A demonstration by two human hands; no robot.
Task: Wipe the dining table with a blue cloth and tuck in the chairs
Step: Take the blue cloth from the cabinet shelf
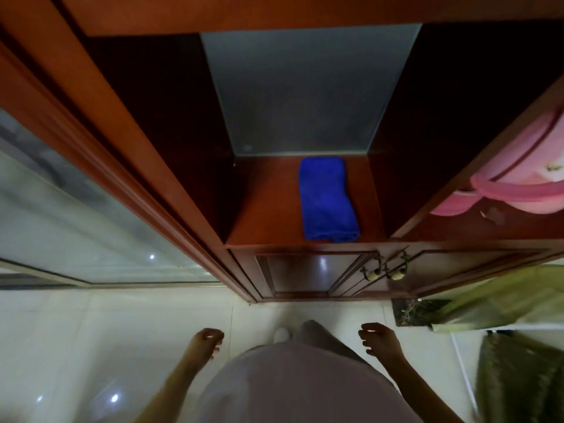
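A folded blue cloth (328,199) lies on the open shelf (268,209) of a red-brown wooden cabinet, right of the shelf's middle, with its near end at the front edge. My left hand (207,338) hangs low at the left, its fingers loosely curled and holding nothing. At the right, my right hand (378,338) hangs the same way and is also empty. Both hands are well below the shelf and apart from the cloth. Neither the dining table nor any chair is in view.
Below the shelf are two cabinet doors with brass handles (386,267). A pink bag (525,181) sits in the right compartment. Green fabric (503,297) hangs at the right. A glass panel (76,224) stands at the left. White floor tiles (106,346) lie underfoot.
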